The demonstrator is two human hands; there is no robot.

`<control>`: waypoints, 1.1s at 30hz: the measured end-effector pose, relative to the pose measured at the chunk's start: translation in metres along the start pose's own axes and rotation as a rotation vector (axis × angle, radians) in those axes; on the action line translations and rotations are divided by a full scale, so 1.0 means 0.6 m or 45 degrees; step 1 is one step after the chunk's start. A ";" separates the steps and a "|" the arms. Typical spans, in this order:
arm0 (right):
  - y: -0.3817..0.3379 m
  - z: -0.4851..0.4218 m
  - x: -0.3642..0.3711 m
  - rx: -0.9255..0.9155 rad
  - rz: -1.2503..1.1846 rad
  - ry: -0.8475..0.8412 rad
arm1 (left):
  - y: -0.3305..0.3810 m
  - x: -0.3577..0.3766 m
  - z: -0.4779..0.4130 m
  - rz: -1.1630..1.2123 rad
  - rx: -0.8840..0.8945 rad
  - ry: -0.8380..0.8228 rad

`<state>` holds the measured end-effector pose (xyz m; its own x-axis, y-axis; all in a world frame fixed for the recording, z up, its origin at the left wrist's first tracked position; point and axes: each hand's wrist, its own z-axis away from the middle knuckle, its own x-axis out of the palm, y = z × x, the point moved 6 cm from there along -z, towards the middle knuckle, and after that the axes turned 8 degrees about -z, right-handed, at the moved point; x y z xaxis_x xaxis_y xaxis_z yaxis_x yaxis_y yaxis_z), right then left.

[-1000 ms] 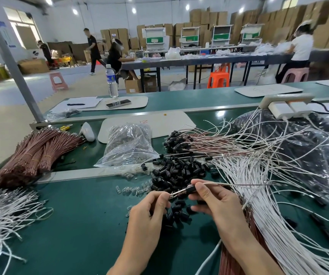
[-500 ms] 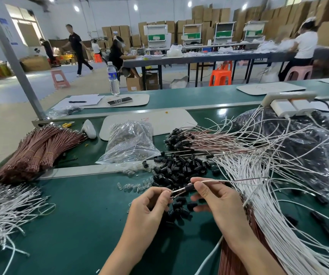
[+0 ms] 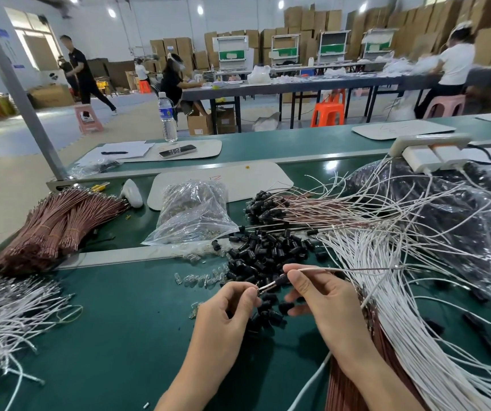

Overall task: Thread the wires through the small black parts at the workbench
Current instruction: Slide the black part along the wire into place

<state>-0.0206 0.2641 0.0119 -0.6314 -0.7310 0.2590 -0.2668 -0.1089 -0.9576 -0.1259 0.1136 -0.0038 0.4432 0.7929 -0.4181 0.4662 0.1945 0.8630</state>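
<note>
**Foreground.** The left hand [image 3: 226, 304] pinches the bare ends of a wire pair [image 3: 265, 287] between thumb and forefinger. The right hand [image 3: 324, 298] pinches a small black part [image 3: 281, 280] that already sits on that pair. The pair's length trails rightward over the white wires [image 3: 392, 307]. Holding both sides taut above the counter [image 3: 105, 336] probably lets the part slide along without the ends splaying.

**Middle ground.** Just beyond the hands lies the loose pile of black parts [image 3: 268, 253], within reach for the next pick. Small clear pieces [image 3: 196, 278] are scattered beside it.

**Farther back.** A clear plastic bag [image 3: 193, 215] lies next to a fan of finished assemblies [image 3: 268, 206]. Their caps are grouped at one end, apparently set aside as output. Bundled brown wires [image 3: 60, 223] lie to the left.

**Writing.** Red marks on the white mat [image 3: 262, 180] and the label of the water bottle [image 3: 167, 117] are too small to read.
</note>
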 end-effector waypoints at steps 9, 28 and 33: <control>0.017 0.011 0.042 0.084 0.036 -0.250 | 0.011 0.000 0.011 -0.319 0.180 0.104; 0.001 0.010 0.025 0.074 -0.040 -0.155 | 0.031 0.000 0.011 -0.093 0.233 0.025; 0.003 0.009 0.026 0.106 -0.079 -0.158 | 0.025 0.002 0.009 -0.071 0.180 0.026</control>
<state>-0.0268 0.2489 0.0138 -0.5196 -0.7981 0.3052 -0.2379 -0.2079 -0.9488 -0.1142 0.1142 0.0074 0.3988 0.7951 -0.4570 0.5936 0.1560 0.7895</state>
